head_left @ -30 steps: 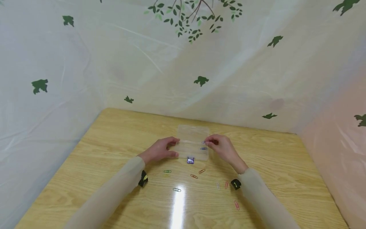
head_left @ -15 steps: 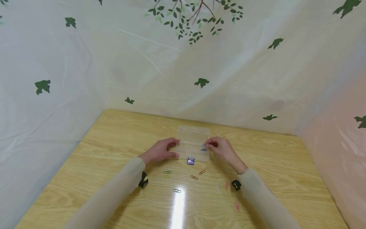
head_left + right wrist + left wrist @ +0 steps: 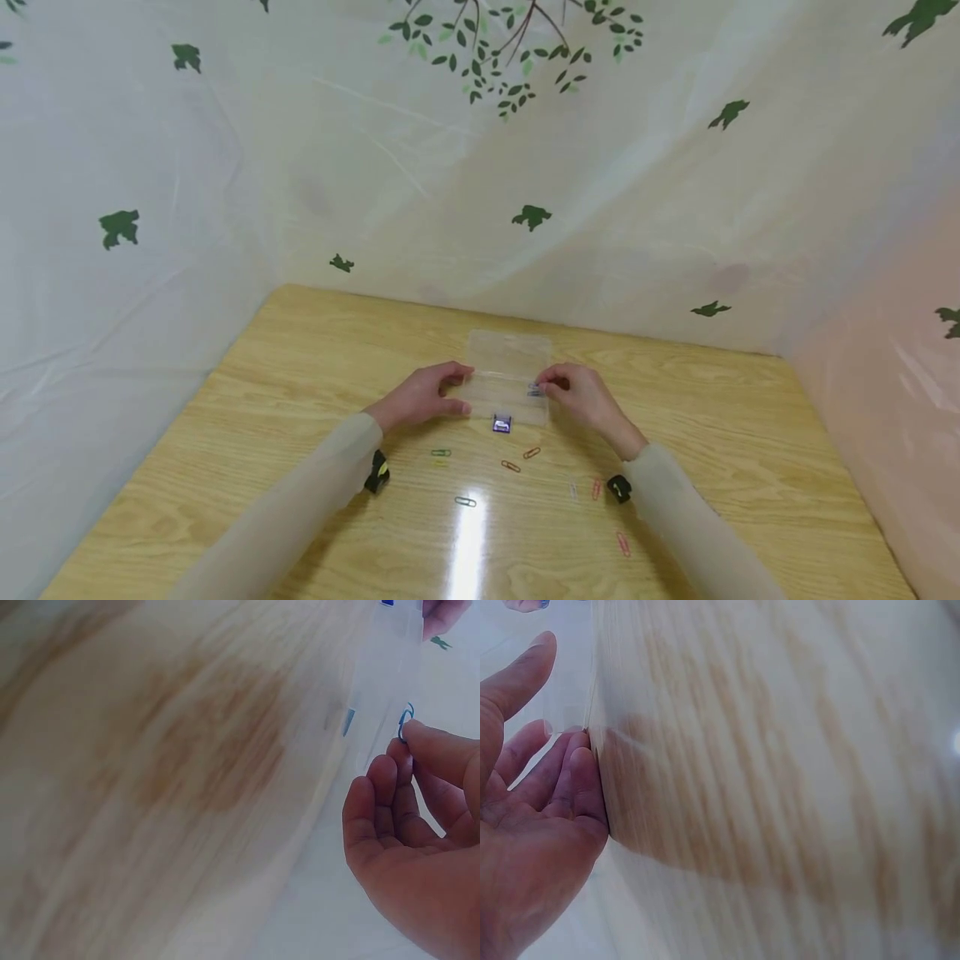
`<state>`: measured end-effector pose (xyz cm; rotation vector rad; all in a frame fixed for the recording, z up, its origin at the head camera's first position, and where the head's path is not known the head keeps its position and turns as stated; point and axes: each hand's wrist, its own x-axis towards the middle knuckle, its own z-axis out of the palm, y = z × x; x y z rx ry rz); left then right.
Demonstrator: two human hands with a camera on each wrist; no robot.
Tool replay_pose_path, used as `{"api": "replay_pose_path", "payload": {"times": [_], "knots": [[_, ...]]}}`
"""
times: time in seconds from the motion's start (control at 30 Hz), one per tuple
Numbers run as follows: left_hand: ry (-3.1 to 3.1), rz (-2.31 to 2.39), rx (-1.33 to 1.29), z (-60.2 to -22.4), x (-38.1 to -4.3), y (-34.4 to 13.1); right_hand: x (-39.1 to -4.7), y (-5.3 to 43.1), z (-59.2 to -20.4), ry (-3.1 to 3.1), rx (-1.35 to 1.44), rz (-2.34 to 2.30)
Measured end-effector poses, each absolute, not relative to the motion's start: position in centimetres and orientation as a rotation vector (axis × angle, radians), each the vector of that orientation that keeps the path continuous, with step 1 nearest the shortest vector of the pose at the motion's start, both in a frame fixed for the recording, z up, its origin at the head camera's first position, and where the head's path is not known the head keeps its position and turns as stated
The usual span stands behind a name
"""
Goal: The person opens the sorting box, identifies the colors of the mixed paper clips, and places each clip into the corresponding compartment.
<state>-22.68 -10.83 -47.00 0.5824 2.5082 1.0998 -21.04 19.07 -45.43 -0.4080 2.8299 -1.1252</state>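
Observation:
An open clear plastic box (image 3: 495, 404) lies on the table with its lid (image 3: 510, 350) folded back. My left hand (image 3: 420, 393) holds its left end, thumb at the front corner and fingers at the back. At the right end, my right hand (image 3: 585, 398) pinches a blue paper clip (image 3: 406, 724) between thumb and index finger, just over the box. Another blue clip (image 3: 349, 722) shows inside the box in the right wrist view. A purple-and-white label (image 3: 502, 424) sits at the box's front edge.
Loose paper clips lie in front of the box: green (image 3: 441, 452), dark green (image 3: 465, 502), yellow (image 3: 440, 463), orange-red (image 3: 511, 467), white (image 3: 573, 491) and pink (image 3: 623, 545). A patterned curtain (image 3: 375, 183) stands behind the wooden table (image 3: 337, 333).
My right hand has lowered slightly toward the front of the box, bringing its clip close to the blue one inside. The left hand stays on the box.

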Motion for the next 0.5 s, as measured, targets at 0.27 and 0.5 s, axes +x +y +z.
{"api": "replay_pose_path", "payload": {"times": [0.27,0.5], "knots": [[2.505,1.099,0.593,-46.71,-22.68,-10.71,-20.99,19.23,-45.38,2.828,-0.411,-1.121],[2.511,1.092,0.587,-46.62,-22.44,-10.77,-20.54,19.35,-45.03,2.837,-0.423,-1.155]]}}
